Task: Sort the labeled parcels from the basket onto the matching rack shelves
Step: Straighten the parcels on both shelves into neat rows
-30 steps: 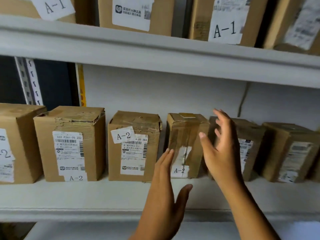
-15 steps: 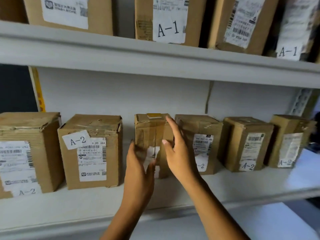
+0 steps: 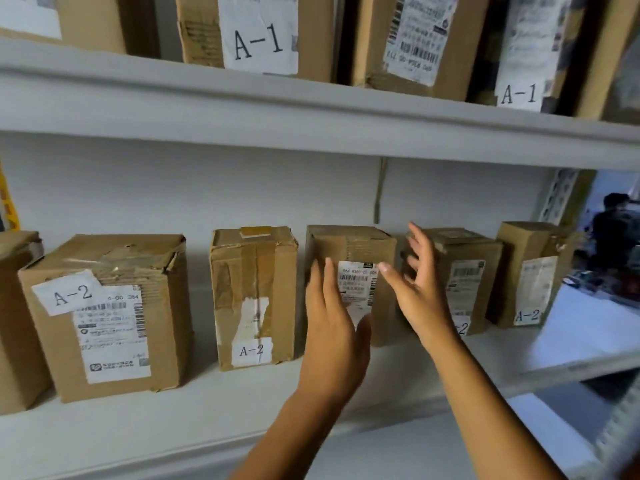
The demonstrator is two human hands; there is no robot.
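A-2 shelf point(image 3: 242, 420) mid-frame: row of parcels stood. My left hand point(image 3: 332, 337) & right hand point(image 3: 415, 292) both spread, empty, flanking centre parcel point(image 3: 349, 258). Basket out of view; remainder unknown.

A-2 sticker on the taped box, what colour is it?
White with black lettering, head view.

Both open hands point(image 3: 372, 306) flank a shelved A-2 parcel point(image 3: 353, 251).

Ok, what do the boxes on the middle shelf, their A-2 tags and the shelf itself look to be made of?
Boxes: brown corrugated cardboard, matte, with dented corners and glossy tape strips. A-2 tags: plain white paper, edges curling. Shelf: smooth pale grey, probably painted metal, though the look leaves that open.
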